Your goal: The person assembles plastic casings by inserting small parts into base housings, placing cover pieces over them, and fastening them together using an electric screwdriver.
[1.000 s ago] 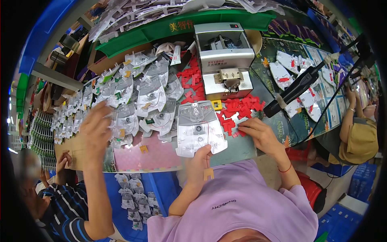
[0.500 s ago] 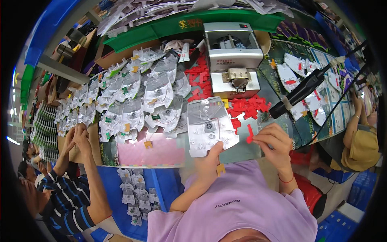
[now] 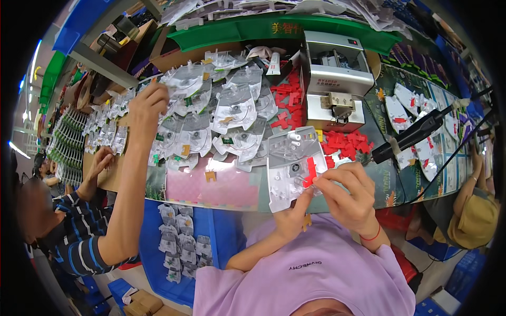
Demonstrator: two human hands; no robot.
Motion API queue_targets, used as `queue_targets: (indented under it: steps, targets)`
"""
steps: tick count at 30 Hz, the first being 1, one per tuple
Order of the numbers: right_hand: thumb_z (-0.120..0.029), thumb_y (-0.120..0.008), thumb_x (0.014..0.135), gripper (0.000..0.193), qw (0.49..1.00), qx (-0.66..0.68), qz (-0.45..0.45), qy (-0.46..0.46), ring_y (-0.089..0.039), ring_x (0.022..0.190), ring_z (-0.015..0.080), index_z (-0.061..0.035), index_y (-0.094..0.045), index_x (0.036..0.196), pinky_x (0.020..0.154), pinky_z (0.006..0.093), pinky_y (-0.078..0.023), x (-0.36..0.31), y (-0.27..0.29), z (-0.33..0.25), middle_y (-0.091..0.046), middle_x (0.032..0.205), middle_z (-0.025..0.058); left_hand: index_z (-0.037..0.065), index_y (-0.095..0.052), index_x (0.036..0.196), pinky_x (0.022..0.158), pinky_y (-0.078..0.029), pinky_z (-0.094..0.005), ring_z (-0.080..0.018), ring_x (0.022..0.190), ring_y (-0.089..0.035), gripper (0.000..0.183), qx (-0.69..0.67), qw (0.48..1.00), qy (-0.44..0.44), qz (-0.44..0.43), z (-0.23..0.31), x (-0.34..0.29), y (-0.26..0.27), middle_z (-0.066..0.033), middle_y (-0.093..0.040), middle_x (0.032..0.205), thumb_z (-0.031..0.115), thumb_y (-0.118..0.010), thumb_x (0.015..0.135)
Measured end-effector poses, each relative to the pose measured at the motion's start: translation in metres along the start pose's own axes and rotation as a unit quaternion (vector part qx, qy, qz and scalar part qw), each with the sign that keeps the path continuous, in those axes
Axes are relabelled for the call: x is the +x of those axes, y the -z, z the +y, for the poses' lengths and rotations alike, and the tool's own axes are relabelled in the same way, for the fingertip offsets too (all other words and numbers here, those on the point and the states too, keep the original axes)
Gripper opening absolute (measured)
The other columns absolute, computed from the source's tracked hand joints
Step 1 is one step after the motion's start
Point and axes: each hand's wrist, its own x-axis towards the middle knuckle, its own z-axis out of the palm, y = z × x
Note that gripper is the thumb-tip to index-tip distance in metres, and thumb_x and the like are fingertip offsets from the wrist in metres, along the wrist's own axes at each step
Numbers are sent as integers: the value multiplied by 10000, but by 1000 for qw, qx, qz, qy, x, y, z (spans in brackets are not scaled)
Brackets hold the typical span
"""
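A white and clear plastic housing [image 3: 282, 179] is tilted up at the table's front edge, with screw posts and a round dark part showing inside. My left hand [image 3: 293, 215] grips its lower edge, the thumb over the rim. Between the fingertips of my right hand [image 3: 350, 195] is a small red plastic piece [image 3: 310, 173], which lies over the housing's right side. Whether it is seated there I cannot tell. A small tan clip [image 3: 307, 222] shows by my left wrist. Loose red pieces [image 3: 345, 145] are heaped just beyond my hands.
A silver screw-feeding machine [image 3: 337, 79] stands behind the red heap. An electric screwdriver [image 3: 406, 139] hangs at the right, near several finished-looking white shells [image 3: 398, 114]. Many similar housings [image 3: 234, 113] are piled left. A co-worker's arm [image 3: 129, 174] reaches over that pile. Blue bin [image 3: 153, 263] below.
My right hand has brought the red piece left onto the housing, which has tilted. The view has shifted. At left, the co-worker's hands have parted, one rising over the pile.
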Motion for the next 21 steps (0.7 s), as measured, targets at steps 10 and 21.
queue_targets:
  steps: [10,21]
  targets:
    - [-38,-596,525,282,995,-83,-27,40,-522,655,204,-2,-612,804,538,286,-438,-3,0,-1,-555,770,61,-13,-541,853,289,-304,-198,-47,353,-444,73,25,999,-33,-32,4,0,1,-26,-536,563,-7,-558,782]
    - [-79,-576,512,304,996,-51,-40,66,-526,655,206,26,-603,796,521,280,-442,-2,-6,1,-549,773,73,-45,-466,1078,739,-439,-240,-128,870,-536,318,23,996,-57,-64,-7,-2,10,-76,-554,977,-75,-523,767]
